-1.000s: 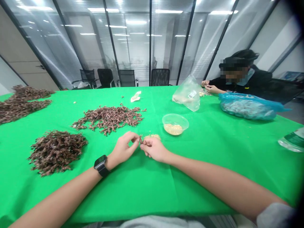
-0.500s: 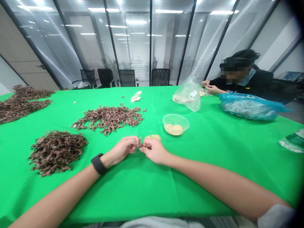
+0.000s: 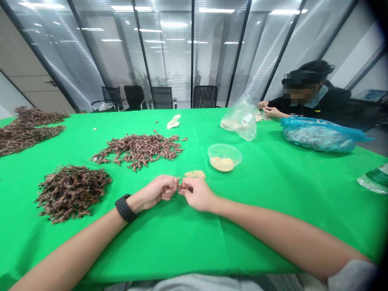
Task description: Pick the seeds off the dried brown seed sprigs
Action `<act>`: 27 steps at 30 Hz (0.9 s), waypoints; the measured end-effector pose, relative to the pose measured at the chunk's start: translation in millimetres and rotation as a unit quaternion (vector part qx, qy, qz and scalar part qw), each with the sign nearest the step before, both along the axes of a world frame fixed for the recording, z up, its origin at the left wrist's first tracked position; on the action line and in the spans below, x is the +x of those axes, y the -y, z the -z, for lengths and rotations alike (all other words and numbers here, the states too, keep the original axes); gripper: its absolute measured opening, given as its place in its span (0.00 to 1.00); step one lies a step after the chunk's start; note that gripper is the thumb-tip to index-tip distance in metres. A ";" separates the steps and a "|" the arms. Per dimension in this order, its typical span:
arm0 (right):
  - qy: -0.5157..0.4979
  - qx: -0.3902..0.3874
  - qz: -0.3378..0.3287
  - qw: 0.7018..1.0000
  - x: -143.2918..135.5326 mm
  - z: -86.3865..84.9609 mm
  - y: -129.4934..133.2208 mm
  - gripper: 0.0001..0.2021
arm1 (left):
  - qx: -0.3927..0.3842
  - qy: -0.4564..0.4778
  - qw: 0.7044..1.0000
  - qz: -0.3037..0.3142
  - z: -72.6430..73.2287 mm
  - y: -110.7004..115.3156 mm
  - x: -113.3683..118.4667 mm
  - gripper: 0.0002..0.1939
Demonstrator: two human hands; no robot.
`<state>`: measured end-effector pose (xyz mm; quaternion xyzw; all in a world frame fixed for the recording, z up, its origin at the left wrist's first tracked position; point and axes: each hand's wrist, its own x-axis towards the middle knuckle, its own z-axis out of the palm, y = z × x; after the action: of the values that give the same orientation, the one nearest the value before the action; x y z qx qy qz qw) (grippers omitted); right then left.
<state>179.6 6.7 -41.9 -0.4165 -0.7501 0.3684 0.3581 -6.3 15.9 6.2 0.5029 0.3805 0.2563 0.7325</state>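
Note:
My left hand point(image 3: 160, 190), with a black band on its wrist, is closed in a pinch on a small brown dried twiggy piece point(image 3: 179, 186). Opposite it, my right hand point(image 3: 198, 193) also has thumb and fingers closed at the same piece, which is mostly hidden between the fingertips. Just behind my right hand lies a little heap of pale yellow grains point(image 3: 195, 174) on the cloth. A clear plastic bowl point(image 3: 224, 148) with similar grains in its bottom stands behind and to the right.
Brown twiggy pieces form a dense pile point(image 3: 72, 193) at left, a spread pile point(image 3: 142, 149) mid-table and bundles point(image 3: 30, 125) far left. Farther back are a crumpled paper point(image 3: 173, 121), a clear bag point(image 3: 239, 121) and a blue bag point(image 3: 321, 135). A person point(image 3: 321, 97) sits at right on the green-covered table point(image 3: 273, 178).
My hands stay together with only slight finger movement; the left hand's fingers look a little more curled. The view has tipped slightly.

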 end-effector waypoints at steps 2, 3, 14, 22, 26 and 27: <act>0.016 0.018 0.005 1.000 0.7 -0.5 2.0 0.10 | 0.010 -0.017 1.000 0.016 -1.2 -0.9 -2.5 0.10; 0.022 0.025 0.006 0.999 1.0 -0.8 2.8 0.09 | 0.016 -0.022 0.999 0.021 -1.5 -1.3 -3.6 0.10; 0.043 0.044 0.004 0.998 1.2 -0.7 2.4 0.09 | 0.064 -0.033 0.997 0.041 0.2 -6.0 -11.1 0.09; 0.045 0.066 0.007 0.997 1.8 5.1 1.1 0.10 | 0.104 -0.041 0.993 0.040 4.7 -4.3 -5.4 0.05; 0.041 0.061 -0.002 0.997 2.0 5.0 0.0 0.09 | 0.189 -0.081 0.978 0.024 5.4 -2.7 -2.2 0.06; 0.040 0.054 -0.004 0.998 1.9 4.9 -0.5 0.10 | 0.220 -0.098 0.970 0.017 5.6 -1.8 -1.4 0.07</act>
<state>181.5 7.2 -46.9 -0.4077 -0.7842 0.3123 0.3482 -7.7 17.7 0.5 0.6809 0.3762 0.2706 0.5672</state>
